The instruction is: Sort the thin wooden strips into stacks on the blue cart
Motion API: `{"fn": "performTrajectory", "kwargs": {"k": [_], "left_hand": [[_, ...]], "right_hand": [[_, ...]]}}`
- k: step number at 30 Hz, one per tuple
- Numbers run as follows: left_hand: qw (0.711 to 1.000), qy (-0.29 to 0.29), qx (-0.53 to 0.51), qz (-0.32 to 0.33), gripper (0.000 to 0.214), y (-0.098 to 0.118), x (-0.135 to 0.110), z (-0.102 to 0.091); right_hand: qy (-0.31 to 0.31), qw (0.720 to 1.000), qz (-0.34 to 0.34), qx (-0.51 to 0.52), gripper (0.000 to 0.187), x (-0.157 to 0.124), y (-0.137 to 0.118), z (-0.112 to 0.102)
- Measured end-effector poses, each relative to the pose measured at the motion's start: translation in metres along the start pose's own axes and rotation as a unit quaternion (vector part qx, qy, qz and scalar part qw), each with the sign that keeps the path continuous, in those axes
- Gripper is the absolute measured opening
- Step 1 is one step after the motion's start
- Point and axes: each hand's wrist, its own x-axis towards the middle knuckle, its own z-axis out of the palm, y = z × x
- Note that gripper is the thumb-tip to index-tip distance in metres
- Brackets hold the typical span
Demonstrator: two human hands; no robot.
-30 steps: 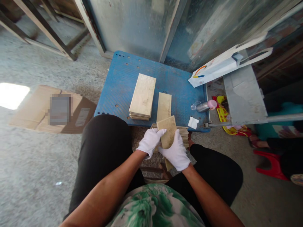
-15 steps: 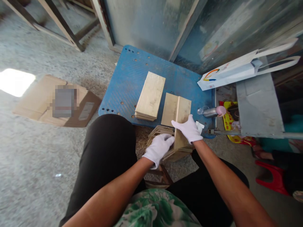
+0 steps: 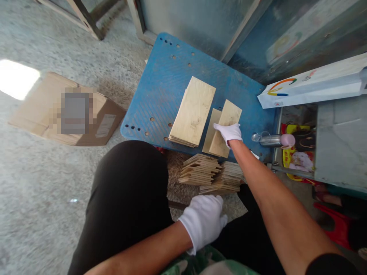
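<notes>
In a white glove, my right hand (image 3: 229, 132) grips a thin wooden board (image 3: 228, 111) by its right side, thumb lying across the top. This board rests partly over another wooden board (image 3: 211, 128) on the blue tabletop (image 3: 155, 91). To their left lies a neat stack of boards (image 3: 193, 110). Below the table edge stand two more board stacks, one on the left (image 3: 199, 172) and one on the right (image 3: 226, 177). My left hand (image 3: 204, 219), also gloved, hovers near my lap with fingers curled; whatever may be inside them is hidden.
A cardboard box (image 3: 86, 126) sits on the floor at left. At the table's right end are a metal bottle with a pink cap (image 3: 275, 140) and a white paper bag (image 3: 312, 84). Beyond stands a grey metal surface (image 3: 341, 141), with a red stool (image 3: 338, 225) below.
My right hand has moved up with a board and laid it over the one on the table. The left hand has drawn back from the lower stacks toward my lap. The view has shifted.
</notes>
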Motion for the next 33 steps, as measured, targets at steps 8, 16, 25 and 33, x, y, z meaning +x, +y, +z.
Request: {"fn": "performTrajectory", "kwargs": {"k": [8,16,25,33], "left_hand": [[0.999,-0.044,-0.025,-0.002,0.033,-0.001,0.000,-0.006],[0.997,-0.064,-0.042,0.001,0.034,-0.003,0.000,-0.009],[0.997,-0.044,-0.063,-0.005,0.034,-0.006,0.002,0.001],[0.997,-0.040,-0.070,-0.002,0.032,-0.007,0.003,0.001]], "right_hand": [[-0.006,0.998,0.053,-0.031,0.135,0.012,-0.007,0.030],[-0.001,0.996,0.073,-0.055,0.137,0.009,-0.010,0.047],[-0.006,0.994,0.087,-0.063,0.136,0.008,-0.015,0.050],[-0.003,0.994,0.091,-0.061,0.128,0.000,-0.018,0.054]]}}
